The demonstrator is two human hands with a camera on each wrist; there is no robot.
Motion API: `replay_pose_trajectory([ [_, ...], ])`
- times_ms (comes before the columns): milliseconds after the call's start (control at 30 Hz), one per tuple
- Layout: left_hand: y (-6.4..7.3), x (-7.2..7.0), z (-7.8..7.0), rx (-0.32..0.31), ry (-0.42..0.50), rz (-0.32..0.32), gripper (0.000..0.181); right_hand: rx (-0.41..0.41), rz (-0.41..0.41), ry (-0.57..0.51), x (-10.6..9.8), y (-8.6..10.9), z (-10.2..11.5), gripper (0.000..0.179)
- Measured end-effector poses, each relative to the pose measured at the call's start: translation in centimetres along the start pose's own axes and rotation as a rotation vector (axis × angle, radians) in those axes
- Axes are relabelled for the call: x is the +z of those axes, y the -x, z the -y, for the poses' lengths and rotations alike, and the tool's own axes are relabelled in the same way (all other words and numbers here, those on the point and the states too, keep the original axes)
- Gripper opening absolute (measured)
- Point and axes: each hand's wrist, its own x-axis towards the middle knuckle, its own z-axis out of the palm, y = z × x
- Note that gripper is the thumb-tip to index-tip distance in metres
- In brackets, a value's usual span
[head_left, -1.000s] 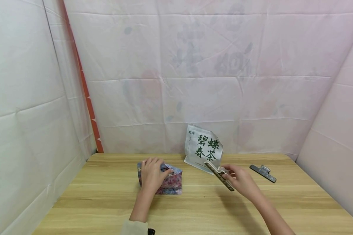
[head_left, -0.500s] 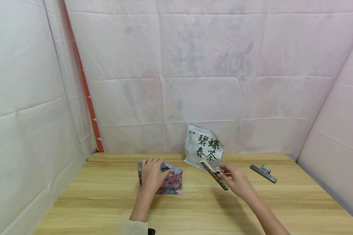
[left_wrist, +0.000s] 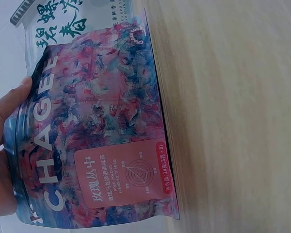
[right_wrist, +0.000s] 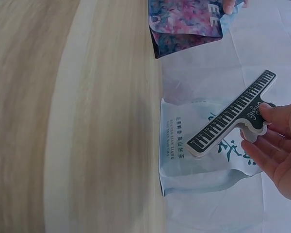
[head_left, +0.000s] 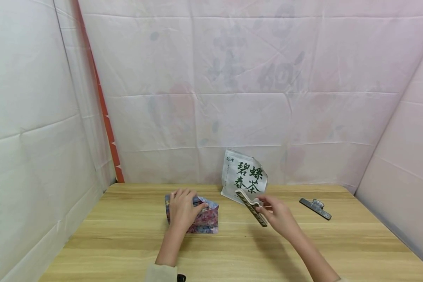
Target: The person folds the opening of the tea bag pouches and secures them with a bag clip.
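Over the middle-left of the desk (head_left: 109, 239), a blue-and-pink pouch (left_wrist: 97, 87) was stood up, with CHAGEE printed big across it and a pink label reading rose oolong flavored teabag. What was actually inside couldn't be seen, and whether its top was sealed couldn't be told either. Farther back, near the white cloth wall (head_left: 250, 78), a white tea bag (head_left: 244, 170) with chunky green characters was stood up at a bit of a tilt; its contents were hidden too.

As for the hands, the pouch was gripped at its top by the left hand (head_left: 182, 209), fingers bent over the edge and thumb off to the side, forearm reached in from the bottom of the head view. A piano-key clip (right_wrist: 228, 116) was pinched at its handle by the right hand (head_left: 276, 217), thumb against fingers, arm reached in on a diagonal. The clip was held slanted above the desk, overlapping the white tea bag in the head view. A dark clip (head_left: 315, 207) could be seen lying farther right.
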Motion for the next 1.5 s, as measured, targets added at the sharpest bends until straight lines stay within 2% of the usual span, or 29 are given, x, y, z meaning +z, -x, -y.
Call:
replay_pose_trajectory([
  [600, 0.1, 0.0, 0.0, 0.007, 0.004, -0.007, 0.043, 0.048, 0.004, -0.055, 1.0, -0.7, 1.2, 0.026],
  [1067, 0.0, -0.2, -0.1, 0.003, -0.008, 0.015, 0.043, 0.014, -0.034, -0.122, 2.3, -1.4, 2.4, 0.027],
  [1500, -0.1, -0.2, 0.0, -0.003, -0.009, 0.033, 0.044, -0.028, 0.008, -0.21, 3.2, -2.3, 3.0, 0.026],
])
